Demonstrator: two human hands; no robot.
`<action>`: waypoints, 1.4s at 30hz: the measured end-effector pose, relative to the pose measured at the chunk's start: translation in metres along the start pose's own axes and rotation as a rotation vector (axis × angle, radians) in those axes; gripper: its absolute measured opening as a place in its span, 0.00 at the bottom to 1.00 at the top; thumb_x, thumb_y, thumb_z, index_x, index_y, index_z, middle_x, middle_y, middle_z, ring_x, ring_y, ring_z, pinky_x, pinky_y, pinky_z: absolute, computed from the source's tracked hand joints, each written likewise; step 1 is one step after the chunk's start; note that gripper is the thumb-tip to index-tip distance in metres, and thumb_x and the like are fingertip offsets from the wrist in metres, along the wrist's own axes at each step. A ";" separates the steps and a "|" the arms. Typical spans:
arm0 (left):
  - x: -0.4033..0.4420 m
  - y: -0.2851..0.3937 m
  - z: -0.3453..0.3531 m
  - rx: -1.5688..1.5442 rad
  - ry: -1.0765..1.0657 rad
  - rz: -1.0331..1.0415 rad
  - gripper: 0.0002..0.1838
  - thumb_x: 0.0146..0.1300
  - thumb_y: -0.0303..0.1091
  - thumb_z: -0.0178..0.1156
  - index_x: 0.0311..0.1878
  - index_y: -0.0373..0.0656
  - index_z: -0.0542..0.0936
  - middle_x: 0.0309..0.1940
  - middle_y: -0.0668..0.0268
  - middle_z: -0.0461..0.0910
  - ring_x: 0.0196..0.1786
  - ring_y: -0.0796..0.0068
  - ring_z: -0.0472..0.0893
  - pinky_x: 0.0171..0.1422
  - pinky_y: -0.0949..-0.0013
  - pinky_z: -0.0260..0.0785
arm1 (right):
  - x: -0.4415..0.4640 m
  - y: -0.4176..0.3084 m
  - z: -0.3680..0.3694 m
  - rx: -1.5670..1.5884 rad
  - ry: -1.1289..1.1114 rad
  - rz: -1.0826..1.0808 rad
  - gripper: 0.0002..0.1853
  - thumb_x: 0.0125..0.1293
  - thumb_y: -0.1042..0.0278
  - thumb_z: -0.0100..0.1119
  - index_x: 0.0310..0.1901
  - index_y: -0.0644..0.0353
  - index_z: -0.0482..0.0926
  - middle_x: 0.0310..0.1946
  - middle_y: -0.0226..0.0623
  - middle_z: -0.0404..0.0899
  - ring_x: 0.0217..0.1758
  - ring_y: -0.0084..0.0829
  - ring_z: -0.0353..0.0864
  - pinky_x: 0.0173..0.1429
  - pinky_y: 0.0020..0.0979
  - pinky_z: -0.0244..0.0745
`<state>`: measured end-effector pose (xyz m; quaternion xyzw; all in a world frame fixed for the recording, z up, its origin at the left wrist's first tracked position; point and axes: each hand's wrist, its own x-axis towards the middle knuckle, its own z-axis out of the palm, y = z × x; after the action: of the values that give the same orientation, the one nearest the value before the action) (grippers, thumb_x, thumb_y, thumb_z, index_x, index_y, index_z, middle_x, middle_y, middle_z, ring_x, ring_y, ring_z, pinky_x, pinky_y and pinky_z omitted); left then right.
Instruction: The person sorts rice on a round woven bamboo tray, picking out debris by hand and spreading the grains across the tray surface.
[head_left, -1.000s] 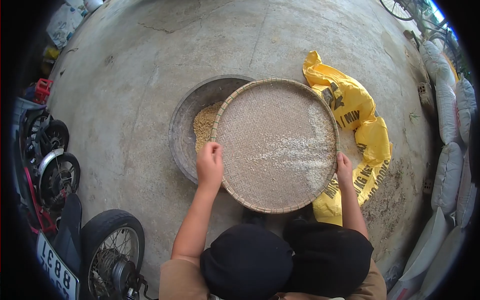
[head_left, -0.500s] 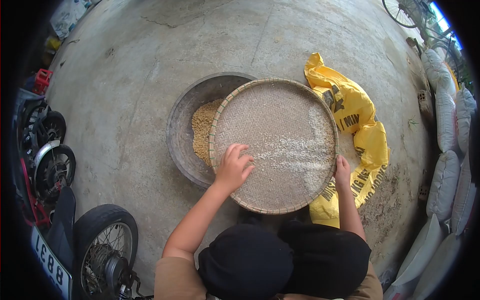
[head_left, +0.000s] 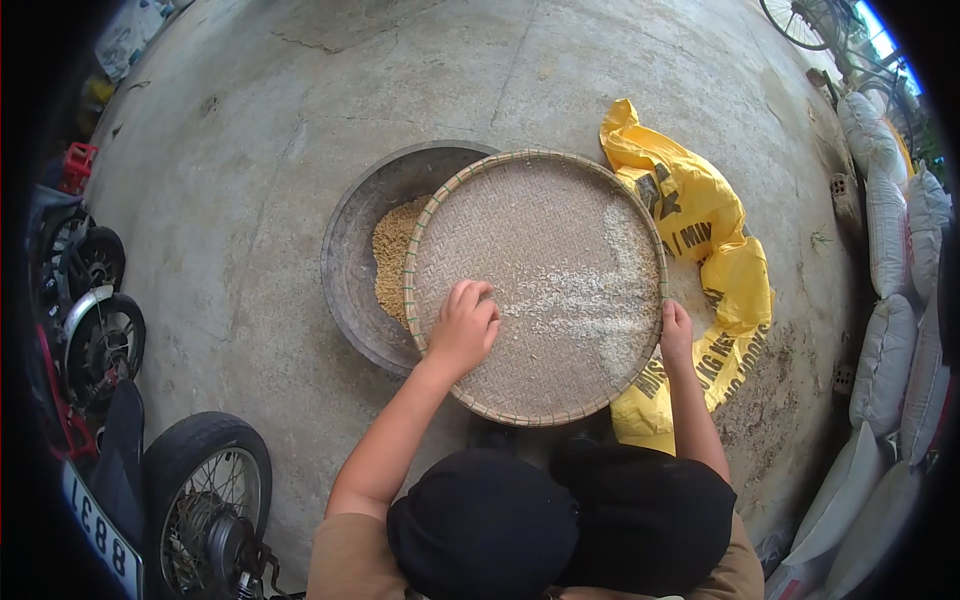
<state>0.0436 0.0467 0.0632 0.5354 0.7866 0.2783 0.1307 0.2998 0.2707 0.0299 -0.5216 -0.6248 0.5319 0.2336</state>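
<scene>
A round woven bamboo winnowing tray [head_left: 520, 215] rests partly over a wide grey basin [head_left: 350, 200], tipped across its right side. White rice grains [head_left: 575, 300] lie in streaks on the tray's middle and in a band along its right side. My right hand [head_left: 676, 337] grips the tray's right rim. Above the tray's left part, my left hand [head_left: 464, 325] has its fingers curled together; whatever they hold, if anything, is too small to make out. Golden-brown grain [head_left: 393, 250] shows in the basin, the rest hidden under the tray.
A crumpled yellow sack [head_left: 690, 190] lies on the concrete floor right of the tray. Stacked white sacks [head_left: 885, 365] line the right edge. Motorbike wheels [head_left: 207, 500] stand at the left, and a red crate [head_left: 78, 167] is farther back. A bicycle wheel [head_left: 800, 22] shows top right.
My left hand's fingers have drawn closer together, with the hand slightly left over the tray. My right hand stays on the rim. The whole view has shifted a little.
</scene>
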 end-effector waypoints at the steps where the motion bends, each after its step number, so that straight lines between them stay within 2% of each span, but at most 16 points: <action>1: 0.000 0.000 0.001 -0.023 0.019 0.000 0.06 0.49 0.27 0.61 0.29 0.41 0.74 0.48 0.59 0.69 0.58 0.56 0.64 0.60 0.58 0.58 | 0.000 0.002 0.000 0.011 0.004 -0.004 0.15 0.69 0.59 0.42 0.30 0.61 0.71 0.22 0.22 0.64 0.25 0.16 0.61 0.29 0.22 0.58; 9: 0.000 0.004 -0.015 -0.245 0.142 -0.084 0.04 0.51 0.23 0.58 0.31 0.40 0.74 0.43 0.59 0.73 0.53 0.58 0.69 0.55 0.60 0.61 | 0.004 0.010 -0.001 0.005 0.000 -0.030 0.15 0.69 0.60 0.42 0.29 0.60 0.70 0.21 0.21 0.63 0.24 0.16 0.60 0.28 0.21 0.57; 11: -0.003 0.006 -0.032 -0.509 0.028 -0.423 0.06 0.51 0.23 0.58 0.34 0.39 0.74 0.40 0.60 0.74 0.49 0.61 0.71 0.54 0.63 0.61 | 0.003 0.009 -0.001 0.021 -0.004 -0.033 0.15 0.69 0.60 0.42 0.29 0.60 0.70 0.20 0.21 0.63 0.24 0.15 0.60 0.28 0.21 0.56; 12: -0.006 0.002 -0.037 -0.508 0.026 -0.421 0.06 0.51 0.23 0.58 0.34 0.39 0.74 0.40 0.60 0.74 0.49 0.61 0.71 0.54 0.63 0.61 | 0.004 0.009 -0.001 0.021 -0.002 -0.032 0.15 0.69 0.60 0.42 0.29 0.60 0.70 0.20 0.21 0.63 0.24 0.15 0.60 0.28 0.21 0.56; 14: -0.013 -0.007 -0.047 -0.309 0.319 -0.554 0.09 0.51 0.24 0.59 0.37 0.39 0.74 0.37 0.62 0.75 0.47 0.63 0.72 0.53 0.64 0.61 | 0.004 0.012 0.000 0.058 -0.002 -0.041 0.15 0.69 0.60 0.42 0.27 0.60 0.69 0.20 0.21 0.63 0.23 0.15 0.59 0.27 0.21 0.56; 15: -0.016 -0.009 -0.051 -0.306 0.317 -0.552 0.09 0.51 0.24 0.59 0.37 0.39 0.74 0.37 0.62 0.75 0.47 0.63 0.72 0.53 0.64 0.61 | 0.004 0.011 0.000 0.061 0.001 -0.039 0.15 0.69 0.60 0.42 0.27 0.60 0.69 0.20 0.21 0.63 0.23 0.15 0.59 0.27 0.21 0.56; 17: -0.019 -0.013 -0.056 -0.073 0.496 -0.613 0.12 0.50 0.25 0.61 0.40 0.41 0.75 0.42 0.61 0.74 0.51 0.61 0.70 0.56 0.61 0.61 | 0.003 0.009 0.001 0.058 -0.010 -0.034 0.16 0.69 0.59 0.42 0.26 0.59 0.68 0.19 0.21 0.63 0.22 0.15 0.59 0.26 0.22 0.56; 18: -0.019 -0.012 -0.056 -0.071 0.496 -0.611 0.12 0.50 0.25 0.61 0.40 0.41 0.75 0.42 0.61 0.74 0.51 0.61 0.70 0.56 0.61 0.61 | 0.003 0.010 0.001 0.060 -0.009 -0.034 0.16 0.69 0.59 0.42 0.26 0.59 0.68 0.19 0.21 0.63 0.22 0.15 0.59 0.26 0.22 0.56; 20: -0.018 -0.007 -0.053 0.084 0.628 -0.500 0.15 0.47 0.26 0.64 0.41 0.42 0.75 0.47 0.60 0.70 0.56 0.58 0.66 0.60 0.58 0.59 | 0.004 0.010 0.001 0.034 -0.003 -0.036 0.16 0.69 0.59 0.42 0.25 0.58 0.67 0.19 0.21 0.62 0.22 0.16 0.59 0.26 0.22 0.56; 21: -0.019 -0.008 -0.049 0.084 0.628 -0.500 0.15 0.47 0.26 0.64 0.41 0.42 0.75 0.47 0.60 0.70 0.56 0.58 0.66 0.60 0.58 0.59 | 0.004 0.010 0.001 0.034 -0.002 -0.036 0.16 0.69 0.59 0.42 0.25 0.58 0.67 0.19 0.21 0.62 0.22 0.16 0.59 0.26 0.22 0.56; 24: -0.019 -0.009 -0.035 0.058 0.456 -0.338 0.15 0.46 0.27 0.65 0.40 0.43 0.76 0.51 0.60 0.67 0.59 0.55 0.63 0.63 0.56 0.55 | 0.003 0.009 0.001 0.028 -0.003 -0.042 0.16 0.69 0.59 0.42 0.26 0.58 0.68 0.19 0.21 0.62 0.22 0.16 0.59 0.26 0.22 0.56; 26: -0.015 -0.001 -0.026 0.030 0.302 -0.142 0.11 0.46 0.29 0.65 0.35 0.45 0.78 0.51 0.60 0.68 0.60 0.56 0.62 0.63 0.56 0.54 | 0.002 0.007 0.002 0.020 0.007 -0.016 0.16 0.69 0.59 0.42 0.26 0.58 0.68 0.19 0.21 0.62 0.22 0.16 0.59 0.26 0.22 0.56; 27: -0.014 0.002 -0.021 0.030 0.301 -0.144 0.11 0.46 0.29 0.65 0.35 0.45 0.78 0.51 0.60 0.68 0.60 0.56 0.62 0.63 0.56 0.54 | 0.001 0.006 0.002 0.019 0.005 -0.014 0.16 0.69 0.59 0.42 0.26 0.58 0.68 0.19 0.21 0.62 0.22 0.16 0.59 0.26 0.22 0.56; 29: -0.012 0.007 -0.010 0.033 0.157 -0.076 0.07 0.47 0.32 0.65 0.31 0.47 0.78 0.53 0.61 0.67 0.62 0.56 0.61 0.63 0.54 0.51 | 0.001 0.006 0.002 0.036 -0.006 -0.003 0.15 0.69 0.59 0.42 0.27 0.58 0.68 0.20 0.21 0.62 0.23 0.16 0.59 0.27 0.22 0.56; 35: -0.008 0.011 0.004 0.051 0.074 -0.132 0.06 0.47 0.32 0.65 0.29 0.48 0.78 0.54 0.63 0.68 0.64 0.58 0.59 0.63 0.53 0.48 | 0.003 0.011 0.001 0.014 -0.006 -0.012 0.15 0.69 0.58 0.42 0.29 0.59 0.70 0.21 0.21 0.63 0.25 0.15 0.60 0.28 0.21 0.57; 42: -0.007 0.014 0.009 0.045 0.062 -0.220 0.04 0.49 0.30 0.63 0.28 0.45 0.77 0.53 0.63 0.68 0.63 0.59 0.59 0.62 0.53 0.49 | 0.003 0.011 0.003 0.008 0.031 -0.015 0.15 0.69 0.58 0.42 0.30 0.59 0.70 0.21 0.21 0.63 0.25 0.15 0.60 0.28 0.21 0.57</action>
<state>0.0617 0.0472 0.0632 0.4398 0.8504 0.2608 0.1240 0.3011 0.2707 0.0185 -0.5241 -0.6229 0.5245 0.2494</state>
